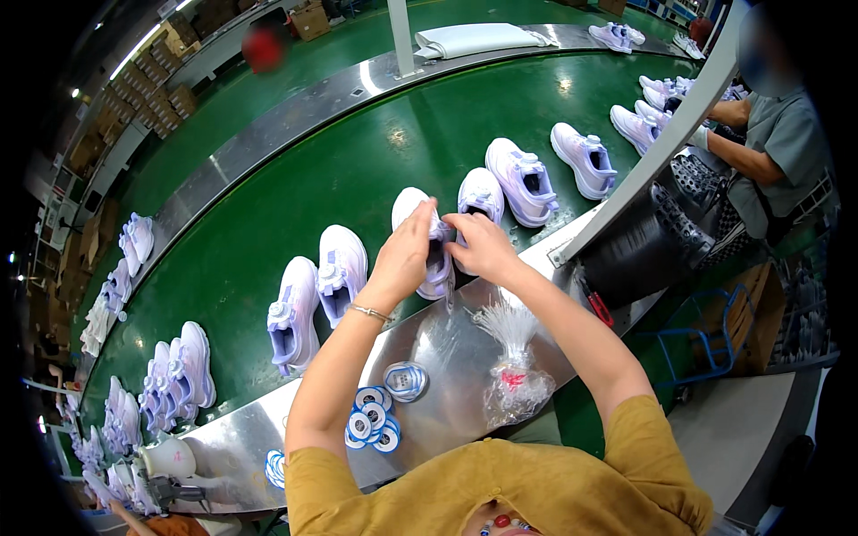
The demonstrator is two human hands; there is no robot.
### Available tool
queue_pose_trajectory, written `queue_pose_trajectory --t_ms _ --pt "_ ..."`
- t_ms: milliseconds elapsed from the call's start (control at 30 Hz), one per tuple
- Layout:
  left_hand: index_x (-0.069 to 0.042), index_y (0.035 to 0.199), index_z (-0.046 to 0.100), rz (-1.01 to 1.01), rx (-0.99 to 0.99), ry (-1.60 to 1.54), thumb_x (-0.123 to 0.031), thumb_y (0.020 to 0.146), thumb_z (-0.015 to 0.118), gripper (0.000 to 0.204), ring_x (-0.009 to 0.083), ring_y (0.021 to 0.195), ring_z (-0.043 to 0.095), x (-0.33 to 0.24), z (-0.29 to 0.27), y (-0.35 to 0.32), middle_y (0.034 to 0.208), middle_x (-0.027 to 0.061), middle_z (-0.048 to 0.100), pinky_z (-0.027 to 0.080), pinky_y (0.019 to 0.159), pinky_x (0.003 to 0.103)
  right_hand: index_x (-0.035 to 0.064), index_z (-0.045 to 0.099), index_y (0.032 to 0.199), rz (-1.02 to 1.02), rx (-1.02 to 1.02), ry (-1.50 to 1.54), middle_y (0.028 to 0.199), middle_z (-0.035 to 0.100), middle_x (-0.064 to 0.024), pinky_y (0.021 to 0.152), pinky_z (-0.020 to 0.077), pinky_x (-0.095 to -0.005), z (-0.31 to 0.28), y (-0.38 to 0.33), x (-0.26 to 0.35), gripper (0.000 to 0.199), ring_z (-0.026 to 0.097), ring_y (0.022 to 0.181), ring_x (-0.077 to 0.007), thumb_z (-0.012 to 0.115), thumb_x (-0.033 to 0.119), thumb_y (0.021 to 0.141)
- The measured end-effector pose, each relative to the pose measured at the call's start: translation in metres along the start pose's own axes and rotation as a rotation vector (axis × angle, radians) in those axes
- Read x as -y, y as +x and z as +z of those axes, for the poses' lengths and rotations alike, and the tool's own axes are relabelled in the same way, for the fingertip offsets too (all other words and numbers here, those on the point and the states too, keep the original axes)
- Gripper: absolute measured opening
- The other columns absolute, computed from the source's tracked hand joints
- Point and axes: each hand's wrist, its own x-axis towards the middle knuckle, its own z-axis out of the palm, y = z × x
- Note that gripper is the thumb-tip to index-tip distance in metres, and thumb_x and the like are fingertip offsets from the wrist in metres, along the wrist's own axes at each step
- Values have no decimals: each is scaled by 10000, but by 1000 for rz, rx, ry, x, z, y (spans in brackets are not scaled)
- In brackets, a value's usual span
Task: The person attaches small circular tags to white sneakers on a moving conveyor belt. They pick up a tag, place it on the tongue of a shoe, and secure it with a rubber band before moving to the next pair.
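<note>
A white and lilac sneaker stands between my hands on the green belt, its toe pointing away. My left hand lies along its left side, fingers curved over the upper and holding it. From the right, my right hand reaches to the same upper with its fingers drawn together; whatever they pinch is hidden. A second sneaker stands just beyond my right hand. Near my right forearm, a bundle of thin clear plastic strands lies on the metal ledge. Round blue-and-white tags are heaped by my left forearm.
More sneaker pairs stand on the belt, left and right. A slanted metal post rises at right. Beyond it, a co-worker handles shoes. A stack of tags and a clear bag lie on the ledge.
</note>
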Motion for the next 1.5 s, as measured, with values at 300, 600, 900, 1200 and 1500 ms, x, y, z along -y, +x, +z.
queue_pose_trajectory --t_ms 300,600,900,1200,1500 --pt "-1 1474 119 -251 -75 -126 96 745 550 853 427 1040 569 8 12 -14 1230 300 503 486 858 444 -5 582 841 -284 -113 -149 898 570 -143 791 463 -396 30 27 35 105 540 881 -312 563 -10 738" --pt "7 1079 573 -129 -301 -7 99 721 566 369 351 973 550 20 6 -31 1032 168 558 475 835 397 -11 596 893 -374 -151 -196 967 593 -119 802 457 -380 22 14 34 160 542 914 -298 583 -6 734" --pt "-3 993 664 -37 -220 -130 108 694 575 332 303 892 596 9 -8 -13 965 139 593 508 763 362 27 551 930 56 -276 -70 766 635 -154 626 507 -450 48 -13 69 153 630 687 -348 570 156 850" --pt "11 918 702 -279 83 -226 -33 790 662 142 227 797 633 39 -33 5 873 120 638 503 708 307 46 620 829 53 -488 157 764 647 -140 590 485 -422 87 -22 70 70 631 680 -331 594 106 853" --pt "33 859 680 -64 52 -233 -18 762 655 113 307 761 632 35 -11 11 843 144 634 512 699 351 40 645 848 95 -454 305 769 648 -149 599 486 -417 90 -19 52 73 628 678 -341 595 93 855"
